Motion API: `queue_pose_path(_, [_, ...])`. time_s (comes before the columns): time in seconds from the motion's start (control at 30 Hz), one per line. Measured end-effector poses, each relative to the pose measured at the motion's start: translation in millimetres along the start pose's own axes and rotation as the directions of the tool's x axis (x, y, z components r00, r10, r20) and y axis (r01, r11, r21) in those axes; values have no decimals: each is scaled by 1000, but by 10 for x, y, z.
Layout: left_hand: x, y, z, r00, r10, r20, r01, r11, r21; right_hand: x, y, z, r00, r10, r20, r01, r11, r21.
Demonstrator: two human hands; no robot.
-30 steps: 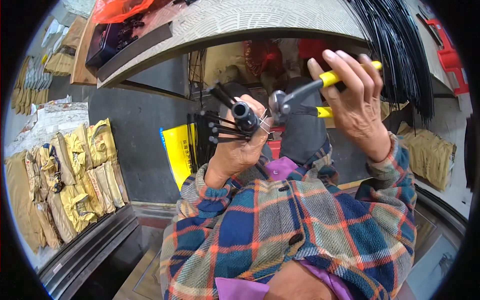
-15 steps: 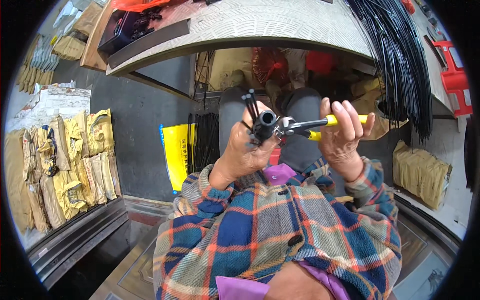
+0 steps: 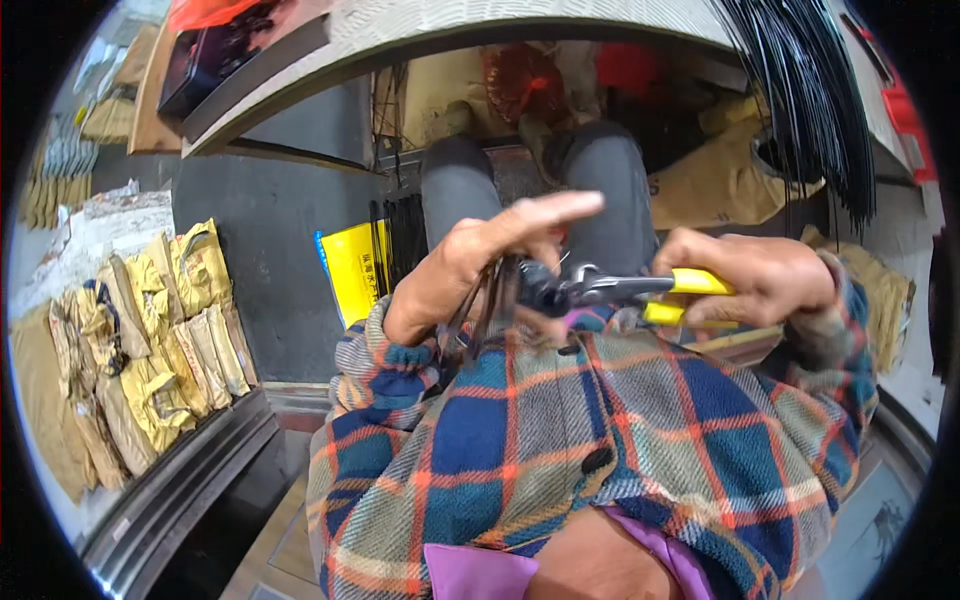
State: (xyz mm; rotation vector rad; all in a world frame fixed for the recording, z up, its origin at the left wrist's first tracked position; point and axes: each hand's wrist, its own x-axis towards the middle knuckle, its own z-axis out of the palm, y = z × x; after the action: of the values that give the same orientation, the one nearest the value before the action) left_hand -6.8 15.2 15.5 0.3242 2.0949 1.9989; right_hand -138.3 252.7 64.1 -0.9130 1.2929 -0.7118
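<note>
While the person sits with both knees under it, a pale worktop (image 3: 560,25) curves across the upper part of the view, its near edge arching over the lap. Dark grey floor (image 3: 270,250) spreads below and to the left of it, and a metal rail (image 3: 180,490) runs along the lower left. One thick sheaf of black strands (image 3: 810,110) hangs over the worktop's right edge. Against the left side stands one row of yellowish packed bundles (image 3: 140,340), too crowded to count. One yellow flat package (image 3: 355,270) leans on the floor beside the left knee. Two hands work close together over the lap. The left hand (image 3: 480,260) grips a small bunch of dark wires (image 3: 490,300), its index finger stretched out straight and the other fingers curled about the bunch. The right hand (image 3: 750,275) has its fingers wrapped around the two yellow handles of one pair of pliers (image 3: 620,290), whose metal nose meets the wire bunch's end at the left hand.
</note>
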Motion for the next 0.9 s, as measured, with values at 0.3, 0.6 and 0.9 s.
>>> queue_pose_path(0.3, [-21, -208, 86, 923, 346, -167, -291, 913, 285, 120, 218, 337, 714, -619, -327, -19, 450, -893])
queue_pose_path(0.6, [-7, -161, 46, 971, 238, 27, -238, 971, 9, 81, 326, 73, 963, -212, 167, 55, 758, 650])
queue_pose_path(0.9, [-58, -83, 100, 986, 147, -79, -155, 983, -101, 2, 202, 81, 961, -221, -166, 160, 933, -321])
